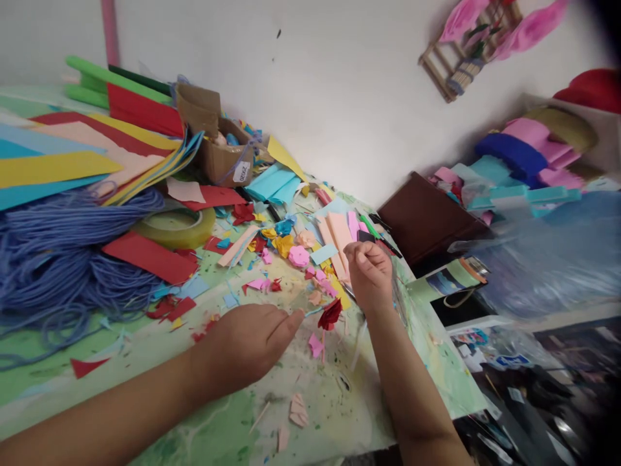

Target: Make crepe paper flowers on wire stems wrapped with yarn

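My left hand [247, 340] is closed, thumb and fingertips pinching the thin blue stem of a red paper flower [330, 315] just above the table. The flower's dark red petals point to the right. Raised a little beyond it, my right hand [371, 272] has its fingers curled and pressed together; whatever they hold, if anything, is too small to make out. Beneath and between the hands lie a pink paper flower [298, 256], an orange-yellow paper flower [283, 246] and a pink paper scrap [315, 345]. Peach paper strips [334, 239] lie behind my right hand.
Blue yarn [63, 252] heaps at the left, beside a roll of clear tape [177, 226] and stacked coloured paper [58, 162]. A cardboard box [226, 155] stands at the back. Past the table's right edge are a brown board [431, 223] and plastic-wrapped goods [548, 252].
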